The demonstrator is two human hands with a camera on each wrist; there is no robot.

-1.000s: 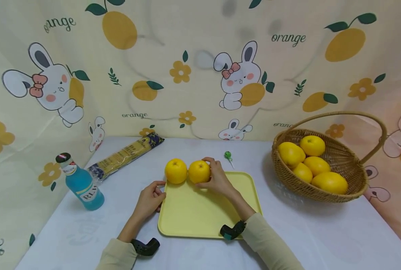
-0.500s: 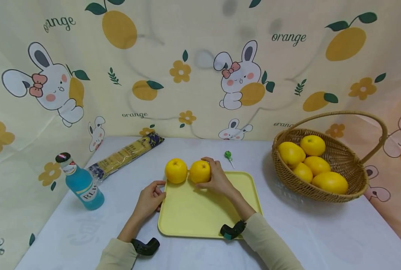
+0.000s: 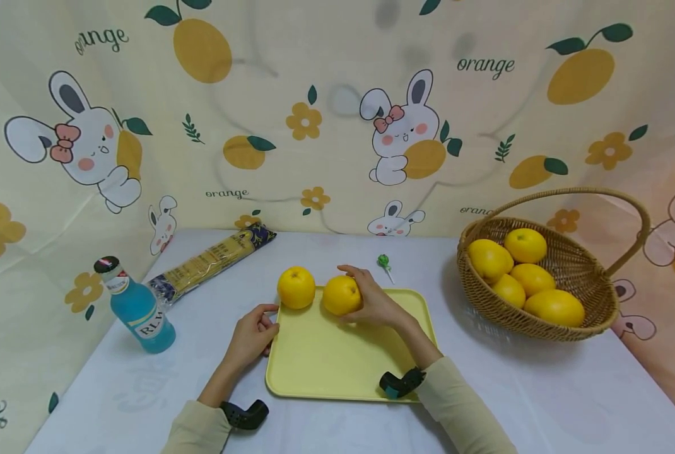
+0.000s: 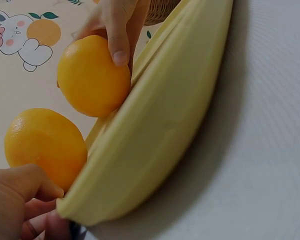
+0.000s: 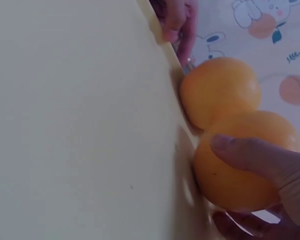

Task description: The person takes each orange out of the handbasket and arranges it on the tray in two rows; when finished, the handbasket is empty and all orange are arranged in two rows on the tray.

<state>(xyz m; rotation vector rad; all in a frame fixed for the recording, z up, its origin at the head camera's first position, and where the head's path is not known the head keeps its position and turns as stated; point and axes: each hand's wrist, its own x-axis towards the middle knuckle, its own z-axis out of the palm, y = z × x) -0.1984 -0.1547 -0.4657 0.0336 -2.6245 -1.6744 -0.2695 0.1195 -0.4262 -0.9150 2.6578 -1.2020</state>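
On a pale yellow tray (image 3: 351, 359) two round oranges sit along the back edge. My right hand (image 3: 374, 302) grips the right-hand orange (image 3: 339, 295), thumb on the near side and fingers behind it, as the right wrist view also shows with the thumb across the orange (image 5: 242, 172). The left orange (image 3: 296, 287) stands by the back left corner, with a small gap between the two. My left hand (image 3: 252, 335) holds the tray's left rim, its fingers curled at the edge; in the left wrist view the fingertips (image 4: 52, 191) pinch the tray's corner.
A wicker basket (image 3: 474, 302) with several yellow fruits stands at the right. Behind the tray lies a green lollipop (image 3: 383, 260). At the left are a blue bottle (image 3: 142, 315) and a long gold-and-blue packet (image 3: 212, 260). A patterned cloth hangs behind the white table.
My right hand has shifted the right-hand orange slightly to the right and towards me, and the gap beside the left orange has widened. The left hand stays at the tray's edge.
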